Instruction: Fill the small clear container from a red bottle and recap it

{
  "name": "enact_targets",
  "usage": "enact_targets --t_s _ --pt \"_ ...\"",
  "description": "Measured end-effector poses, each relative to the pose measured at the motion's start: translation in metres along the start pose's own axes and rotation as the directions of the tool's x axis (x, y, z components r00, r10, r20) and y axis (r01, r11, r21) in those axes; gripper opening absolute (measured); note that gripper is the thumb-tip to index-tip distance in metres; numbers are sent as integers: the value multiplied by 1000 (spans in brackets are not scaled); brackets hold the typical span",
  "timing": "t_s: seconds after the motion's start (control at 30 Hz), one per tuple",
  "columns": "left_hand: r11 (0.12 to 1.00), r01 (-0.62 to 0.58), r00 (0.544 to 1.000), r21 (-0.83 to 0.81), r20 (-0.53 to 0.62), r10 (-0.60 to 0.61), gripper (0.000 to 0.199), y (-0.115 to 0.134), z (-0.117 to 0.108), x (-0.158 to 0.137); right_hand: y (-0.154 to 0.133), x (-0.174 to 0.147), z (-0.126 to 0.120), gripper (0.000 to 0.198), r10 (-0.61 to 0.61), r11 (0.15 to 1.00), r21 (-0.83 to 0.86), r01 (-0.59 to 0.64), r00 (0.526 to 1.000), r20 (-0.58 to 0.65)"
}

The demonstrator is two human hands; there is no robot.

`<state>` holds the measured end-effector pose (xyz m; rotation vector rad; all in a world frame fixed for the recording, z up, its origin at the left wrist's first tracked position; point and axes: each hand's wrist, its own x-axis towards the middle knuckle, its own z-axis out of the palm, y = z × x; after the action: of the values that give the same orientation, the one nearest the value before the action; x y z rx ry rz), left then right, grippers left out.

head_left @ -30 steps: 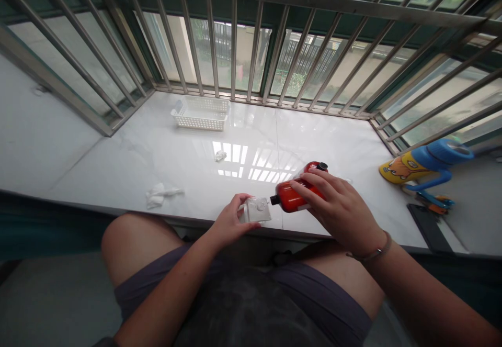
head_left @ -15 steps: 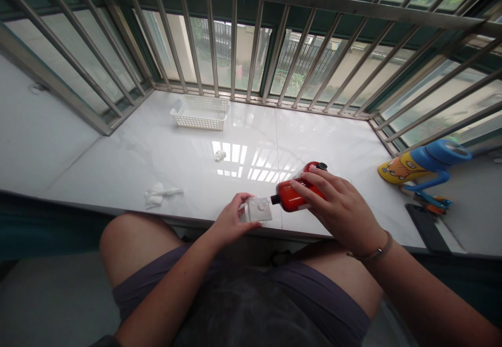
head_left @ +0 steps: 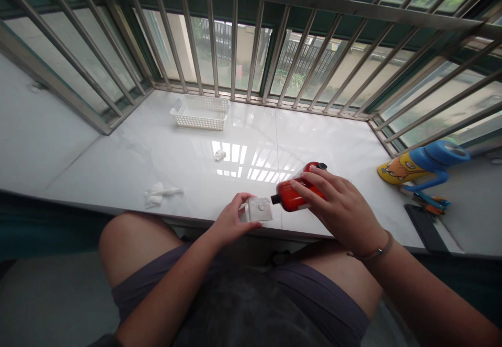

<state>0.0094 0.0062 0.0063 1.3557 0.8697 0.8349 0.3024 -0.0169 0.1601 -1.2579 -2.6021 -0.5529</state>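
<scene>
My left hand grips a small clear square container between thumb and fingers, near the front edge of the counter. A round, wet-looking spot shows on its pale face. In my right hand is a red bottle, tipped on its side. Its black neck points left, right beside the container's right edge; whether the two touch I cannot tell. Just behind it another red part with a black cap shows, partly covered by my fingers, possibly a second bottle.
A white perforated basket stands at the back by the barred window. Crumpled white tissues and a smaller wad lie on the white counter. At right are a yellow-and-blue flask, a dark phone and small colourful items.
Both hands hold almost still, with the bottle and container in nearly the same places. The wet spot on the container looks slightly different.
</scene>
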Motion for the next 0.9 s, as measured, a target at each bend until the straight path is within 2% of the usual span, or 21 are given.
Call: enact_targets --t_s 0.47,0.67,0.9 --pt "1000 5 1000 -8 0 -5 71 -3 -1 0 0 1 -2 63 0 1000 7 0 1000 -6" --pt "998 -1 1000 -63 5 1 72 -5 0 1 0 2 -4 56 -18 1000 -14 18 1000 -7" --pt "999 5 1000 -52 -7 -5 72 -4 1 2 -1 3 -4 56 -14 1000 -3 14 1000 -12"
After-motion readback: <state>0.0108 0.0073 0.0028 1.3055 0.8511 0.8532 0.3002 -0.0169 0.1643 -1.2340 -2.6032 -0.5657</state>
